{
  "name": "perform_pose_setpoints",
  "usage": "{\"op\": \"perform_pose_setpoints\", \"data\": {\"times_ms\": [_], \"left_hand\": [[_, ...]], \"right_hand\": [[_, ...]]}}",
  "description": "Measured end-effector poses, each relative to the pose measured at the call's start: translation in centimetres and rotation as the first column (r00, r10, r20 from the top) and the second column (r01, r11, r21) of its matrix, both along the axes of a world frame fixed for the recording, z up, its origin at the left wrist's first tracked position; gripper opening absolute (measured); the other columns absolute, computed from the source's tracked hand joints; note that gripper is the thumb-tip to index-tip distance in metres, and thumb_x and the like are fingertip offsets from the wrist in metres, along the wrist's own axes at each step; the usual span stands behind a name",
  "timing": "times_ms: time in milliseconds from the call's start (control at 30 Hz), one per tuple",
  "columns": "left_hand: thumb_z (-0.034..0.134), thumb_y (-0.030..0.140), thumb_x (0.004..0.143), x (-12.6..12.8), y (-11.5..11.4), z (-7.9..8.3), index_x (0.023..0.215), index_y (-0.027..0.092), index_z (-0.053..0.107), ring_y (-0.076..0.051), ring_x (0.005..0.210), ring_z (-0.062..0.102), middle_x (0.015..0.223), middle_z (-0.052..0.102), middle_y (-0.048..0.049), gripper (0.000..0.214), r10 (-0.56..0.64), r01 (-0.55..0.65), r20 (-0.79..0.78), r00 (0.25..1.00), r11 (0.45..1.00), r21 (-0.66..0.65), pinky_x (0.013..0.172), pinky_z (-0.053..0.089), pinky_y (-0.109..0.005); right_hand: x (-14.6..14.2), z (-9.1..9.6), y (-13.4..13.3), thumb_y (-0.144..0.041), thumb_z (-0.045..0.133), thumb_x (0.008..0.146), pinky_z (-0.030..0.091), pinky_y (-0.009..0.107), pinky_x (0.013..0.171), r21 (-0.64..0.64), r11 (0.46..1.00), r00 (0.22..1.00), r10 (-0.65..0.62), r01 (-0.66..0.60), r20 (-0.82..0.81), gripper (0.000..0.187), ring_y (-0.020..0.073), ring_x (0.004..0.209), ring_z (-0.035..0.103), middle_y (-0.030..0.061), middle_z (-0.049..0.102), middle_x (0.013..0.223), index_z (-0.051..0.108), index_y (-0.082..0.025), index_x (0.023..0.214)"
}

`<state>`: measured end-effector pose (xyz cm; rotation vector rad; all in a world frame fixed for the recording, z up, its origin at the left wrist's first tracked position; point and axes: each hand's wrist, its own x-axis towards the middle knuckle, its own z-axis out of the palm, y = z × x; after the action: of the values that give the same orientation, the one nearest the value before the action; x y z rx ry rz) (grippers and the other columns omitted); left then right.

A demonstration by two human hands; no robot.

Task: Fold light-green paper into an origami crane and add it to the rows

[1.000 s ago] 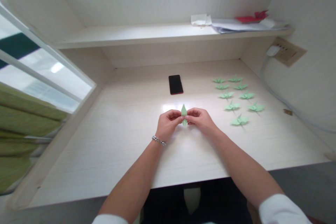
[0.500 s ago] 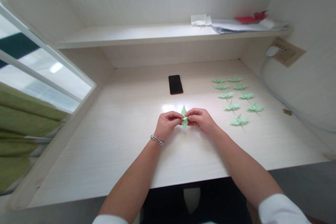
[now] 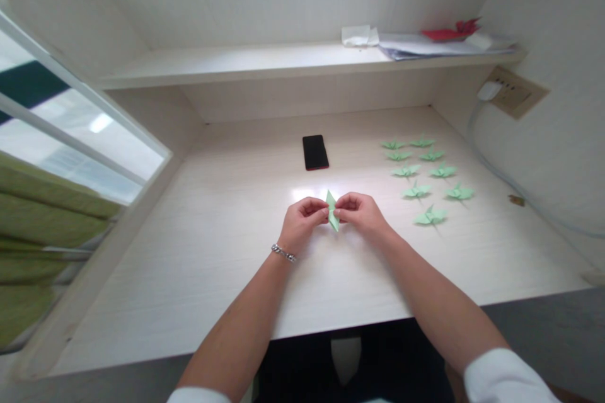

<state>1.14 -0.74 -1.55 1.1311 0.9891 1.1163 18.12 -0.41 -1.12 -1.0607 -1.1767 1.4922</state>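
A small piece of folded light green paper is held between my two hands, just above the middle of the desk. My left hand pinches its left side between thumb and fingers, and a chain bracelet circles that wrist. On the other side, my right hand grips the paper's right edge with thumb and forefinger. The paper is long and narrow, pointed at its far and near ends. Several green paper cranes stand in two rough columns to the right of my hands.
A black phone lies beyond my hands. Papers and a red paper crane rest on the shelf. A cable runs from the wall socket along the desk's right side. A green curtain hangs at left.
The folded paper has turned slightly between my fingers, its near tip now slanting right. My right hand's fingers have shifted a little on the paper; the cranes and phone stay put.
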Motion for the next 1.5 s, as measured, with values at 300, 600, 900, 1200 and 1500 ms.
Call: {"op": "perform_pose_setpoints", "data": {"times_ms": [300,600,900,1200,1500], "left_hand": [[0.081,0.026,0.057,0.3,0.0,-0.2,0.073,0.015,0.061,-0.013,0.062,0.061,0.071,0.065,-0.0016,0.029,0.056,-0.055,-0.062,0.996,0.998,0.021,0.062,0.053,-0.029],[0.081,0.025,0.057,0.4,0.0,-0.5,0.074,0.014,0.061,-0.013,0.065,0.062,0.073,0.065,-0.0025,0.028,0.058,-0.056,-0.064,0.996,0.998,0.031,0.063,0.053,-0.028],[0.081,0.028,0.056,0.7,-0.2,-0.1,0.076,0.015,0.059,-0.013,0.064,0.061,0.072,0.064,-0.0019,0.033,0.118,-0.114,-0.064,0.991,0.992,0.058,0.061,0.051,-0.027],[0.081,0.028,0.055,0.7,0.1,-0.3,0.097,0.017,0.052,-0.013,0.06,0.062,0.071,0.065,-0.0001,0.052,0.201,-0.2,0.04,0.979,0.979,-0.026,0.059,0.049,-0.026],[0.08,0.024,0.061,0.7,-0.3,-0.3,0.1,0.018,0.055,-0.013,0.059,0.059,0.069,0.068,0.0007,0.047,0.18,-0.18,0.024,0.983,0.983,-0.021,0.059,0.046,-0.026]], "right_hand": [[0.0,-0.5,0.1,-0.025,0.075,0.061,0.051,0.029,0.06,0.08,0.997,0.997,-0.006,-0.001,0.082,0.02,0.0147,0.062,0.06,-0.0004,0.062,0.066,0.061,-0.017,0.072],[0.1,-0.3,0.0,-0.028,0.075,0.061,0.052,0.029,0.059,0.069,0.998,0.994,-0.018,0.011,0.109,0.022,0.0158,0.062,0.062,-0.0005,0.063,0.066,0.06,-0.018,0.072],[-0.3,-0.3,-0.2,-0.034,0.075,0.063,0.051,0.029,0.061,0.095,0.995,0.992,-0.044,0.033,0.119,0.026,0.0163,0.065,0.063,0.0005,0.064,0.069,0.059,-0.019,0.078],[-0.6,-1.0,-0.1,-0.028,0.078,0.058,0.05,0.029,0.06,0.024,0.999,0.992,-0.023,0.02,0.122,0.038,0.0157,0.062,0.062,0.0006,0.065,0.069,0.057,-0.019,0.088],[-0.8,-0.5,-0.5,-0.022,0.074,0.063,0.046,0.029,0.059,0.009,1.0,0.995,0.003,-0.004,0.101,0.031,0.0163,0.062,0.061,0.0002,0.066,0.068,0.057,-0.02,0.09]]}}
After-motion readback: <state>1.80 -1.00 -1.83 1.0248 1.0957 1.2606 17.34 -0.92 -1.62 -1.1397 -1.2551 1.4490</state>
